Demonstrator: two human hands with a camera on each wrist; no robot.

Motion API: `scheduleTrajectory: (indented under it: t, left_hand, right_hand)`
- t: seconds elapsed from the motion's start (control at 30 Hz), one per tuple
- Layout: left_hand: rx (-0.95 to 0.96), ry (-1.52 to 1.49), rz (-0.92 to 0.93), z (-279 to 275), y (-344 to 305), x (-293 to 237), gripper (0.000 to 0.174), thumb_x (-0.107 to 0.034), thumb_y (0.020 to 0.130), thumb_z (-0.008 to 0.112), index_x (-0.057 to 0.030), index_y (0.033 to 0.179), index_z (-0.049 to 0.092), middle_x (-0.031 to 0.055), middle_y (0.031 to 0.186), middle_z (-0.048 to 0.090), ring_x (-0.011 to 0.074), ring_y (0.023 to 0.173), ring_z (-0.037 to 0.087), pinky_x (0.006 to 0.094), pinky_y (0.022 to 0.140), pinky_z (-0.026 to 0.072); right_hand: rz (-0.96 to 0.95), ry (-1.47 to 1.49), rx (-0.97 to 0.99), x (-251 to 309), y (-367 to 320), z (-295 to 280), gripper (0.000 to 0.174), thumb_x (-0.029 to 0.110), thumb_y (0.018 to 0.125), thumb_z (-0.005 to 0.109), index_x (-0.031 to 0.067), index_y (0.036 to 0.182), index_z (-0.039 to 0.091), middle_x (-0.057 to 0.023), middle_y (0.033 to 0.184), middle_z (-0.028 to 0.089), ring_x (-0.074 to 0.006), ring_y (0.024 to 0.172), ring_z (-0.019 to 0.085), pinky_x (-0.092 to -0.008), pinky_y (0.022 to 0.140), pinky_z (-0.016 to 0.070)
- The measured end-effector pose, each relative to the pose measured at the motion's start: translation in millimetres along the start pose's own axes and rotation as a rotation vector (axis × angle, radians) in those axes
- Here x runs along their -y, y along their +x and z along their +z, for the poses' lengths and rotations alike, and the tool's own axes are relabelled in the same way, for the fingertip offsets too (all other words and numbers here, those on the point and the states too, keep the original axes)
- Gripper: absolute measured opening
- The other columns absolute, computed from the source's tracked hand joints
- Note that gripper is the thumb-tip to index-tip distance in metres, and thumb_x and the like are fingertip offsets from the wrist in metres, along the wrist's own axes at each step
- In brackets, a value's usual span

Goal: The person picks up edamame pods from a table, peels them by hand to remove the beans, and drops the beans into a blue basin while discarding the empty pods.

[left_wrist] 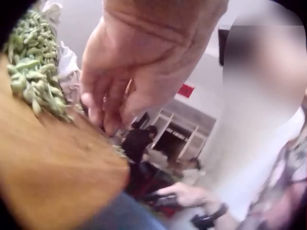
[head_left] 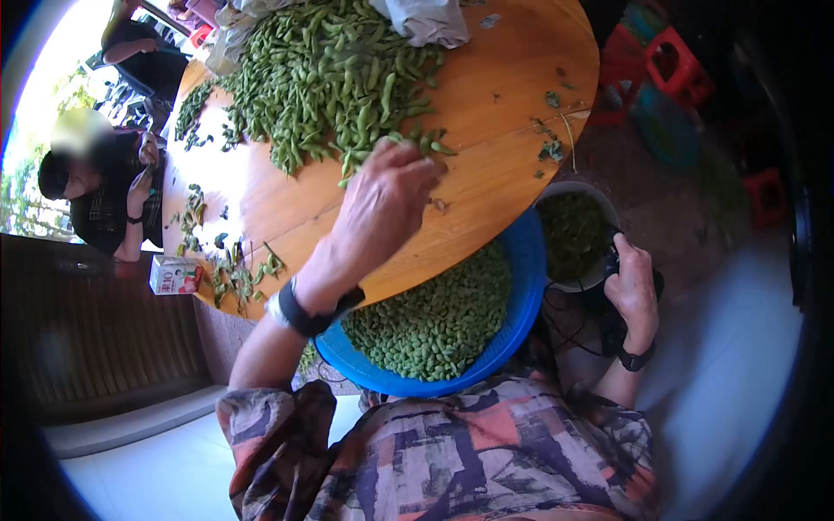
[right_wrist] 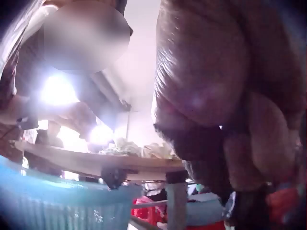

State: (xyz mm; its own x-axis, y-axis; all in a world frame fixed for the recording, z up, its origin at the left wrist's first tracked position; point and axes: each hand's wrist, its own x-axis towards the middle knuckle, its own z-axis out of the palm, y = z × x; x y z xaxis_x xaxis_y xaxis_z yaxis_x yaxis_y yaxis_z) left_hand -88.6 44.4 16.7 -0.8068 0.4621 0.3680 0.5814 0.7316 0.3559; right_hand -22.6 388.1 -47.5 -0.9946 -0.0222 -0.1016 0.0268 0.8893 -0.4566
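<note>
My left hand (head_left: 387, 195) is over the wooden table, fingers loosely bent at the near edge of a heap of green soybean pods (head_left: 330, 78). In the left wrist view nothing shows between those fingers (left_wrist: 112, 108), and pods (left_wrist: 38, 81) lie off to one side. On the right, my right hand (head_left: 632, 286) curls round a dark handle-like object (head_left: 613, 260) beside a pale bucket; the right wrist view shows its fingers (right_wrist: 268, 139) bent, with the held thing mostly in shadow. A blue basin (head_left: 530, 286) full of shelled green beans (head_left: 434, 321) sits between my arms, against the table edge.
The round table (head_left: 504, 113) also bears pale bags (head_left: 426, 19), leaf scraps (head_left: 552, 149) and a small carton (head_left: 175, 275). Green matter fills the pale bucket (head_left: 612, 204). Red stools (head_left: 678, 65) stand at far right. Another person (head_left: 113, 191) sits across the table at left.
</note>
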Motion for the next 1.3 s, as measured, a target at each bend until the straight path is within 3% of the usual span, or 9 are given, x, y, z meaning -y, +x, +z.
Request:
scheduleTrajectory:
  t: [0.27,0.37,0.43,0.5,0.53,0.67,0.9,1.1,1.3]
  left_hand:
    - [0.065,0.193,0.034,30,37,36,0.018,0.000,0.075,0.067,-0.0033,0.093,0.067,0.0112,0.098,0.055,0.0313,0.094,0.051,0.0401,0.079,0.0473]
    - [-0.025,0.154,0.030,24,33,26,0.018,0.001,0.075,0.067,-0.0030,0.092,0.066,0.0101,0.095,0.057,0.0282,0.090,0.056,0.0377,0.077,0.0488]
    - [-0.102,0.120,0.028,14,27,8,0.017,0.002,0.076,0.067,-0.0028,0.092,0.066,0.0088,0.092,0.060,0.0246,0.086,0.059,0.0349,0.074,0.0499]
    - [0.008,-0.371,-0.408,1,15,-15,0.012,0.000,0.076,0.070,-0.0027,0.085,0.062,0.0084,0.077,0.063,0.0184,0.066,0.059,0.0303,0.061,0.0478]
    - [-0.026,-0.556,-0.425,7,0,-15,0.010,-0.002,0.082,0.070,-0.0016,0.087,0.062,0.0038,0.070,0.065,0.0095,0.059,0.058,0.0239,0.054,0.0450]
    - [-0.081,-1.051,-0.579,15,-46,-33,0.005,0.004,0.089,0.062,0.0002,0.092,0.063,0.0022,0.082,0.065,0.0073,0.073,0.060,0.0213,0.064,0.0494]
    - [-0.328,-0.938,-0.580,32,-87,-41,0.012,0.008,0.086,0.065,0.0007,0.094,0.061,0.0023,0.085,0.064,0.0069,0.073,0.059,0.0213,0.063,0.0483]
    - [-0.336,-1.360,-0.624,38,-97,-39,0.018,0.004,0.083,0.070,-0.0040,0.093,0.057,-0.0009,0.080,0.059,0.0064,0.066,0.054,0.0208,0.056,0.0425]
    - [-0.283,-2.098,-0.723,34,-99,-50,0.025,-0.001,0.084,0.070,-0.0052,0.103,0.053,-0.0013,0.081,0.056,0.0079,0.063,0.054,0.0212,0.050,0.0379]
  right_hand:
    - [-0.048,0.162,-0.162,7,3,6,0.041,-0.014,0.072,0.050,-0.0053,0.111,0.058,-0.0286,0.094,0.062,-0.0459,0.092,0.060,-0.0438,0.078,0.0488]
    - [-0.170,0.243,-0.286,30,7,10,0.038,-0.014,0.073,0.050,-0.0035,0.108,0.061,-0.0254,0.088,0.063,-0.0397,0.082,0.064,-0.0390,0.072,0.0494]
    - [-0.206,0.537,-0.255,55,7,13,0.033,-0.012,0.075,0.052,-0.0027,0.105,0.063,-0.0171,0.080,0.063,-0.0253,0.073,0.064,-0.0340,0.067,0.0483]
    - [-0.269,0.776,-0.150,81,8,21,0.027,-0.006,0.081,0.053,-0.0008,0.104,0.065,-0.0066,0.072,0.060,-0.0111,0.066,0.057,-0.0272,0.060,0.0443]
    - [-0.241,0.868,-0.030,96,8,19,0.024,-0.002,0.084,0.053,-0.0002,0.105,0.065,-0.0028,0.070,0.059,-0.0077,0.063,0.054,-0.0249,0.058,0.0425]
    - [-0.193,1.305,0.402,128,14,45,0.031,0.028,0.093,0.056,-0.0009,0.101,0.062,0.0048,0.062,0.051,-0.0015,0.054,0.044,-0.0194,0.048,0.0368]
    - [-0.160,1.570,0.608,147,9,67,0.066,0.056,0.083,0.068,-0.0045,0.106,0.058,0.0055,0.063,0.046,-0.0014,0.053,0.043,-0.0170,0.047,0.0343]
    - [-0.125,1.510,0.645,146,7,64,0.032,0.025,0.096,0.055,-0.0052,0.106,0.059,0.0052,0.063,0.045,-0.0016,0.052,0.041,-0.0170,0.045,0.0314]
    - [-0.038,1.696,0.865,141,7,59,0.020,0.007,0.090,0.049,-0.0030,0.102,0.062,0.0001,0.064,0.048,-0.0085,0.052,0.045,-0.0210,0.046,0.0337]
